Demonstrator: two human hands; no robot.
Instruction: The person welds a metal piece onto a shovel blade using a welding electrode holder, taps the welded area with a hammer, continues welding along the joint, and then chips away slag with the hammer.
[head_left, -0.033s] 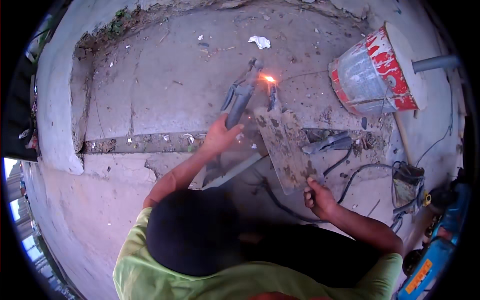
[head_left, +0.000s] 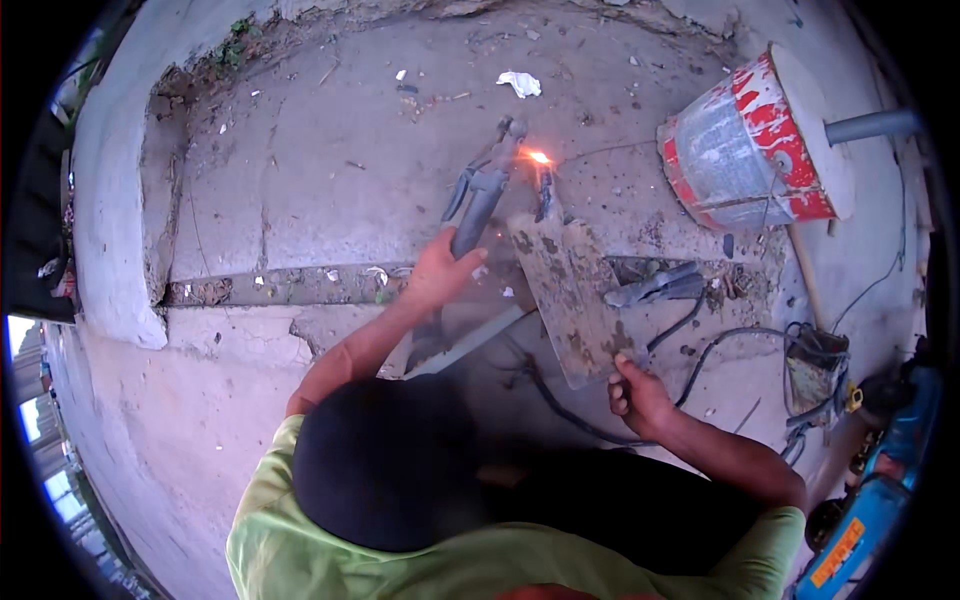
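My left hand [head_left: 440, 273] is closed round the grey handle of a welding electrode holder [head_left: 482, 205], its lever on the left side. A bright orange glow [head_left: 540, 157] burns just right of the holder's jaws, at the tip of a short dark shank [head_left: 545, 195]. That shank stands at the far end of a flat, stained metal blade [head_left: 572, 295], shaped like a trowel's. My right hand [head_left: 640, 398] pinches the blade's near right corner, thumb on top. The blade slants, far end to the left. Any electrode is lost in the glare.
A red-and-white bucket [head_left: 748, 145] with a grey pipe lies tipped at right. Beside the blade rests a grey clamp [head_left: 655, 287] on a black cable [head_left: 700, 370]. A blue machine [head_left: 868, 510] stands lower right. A dark rounded shape [head_left: 385, 465] blocks part of the near ground.
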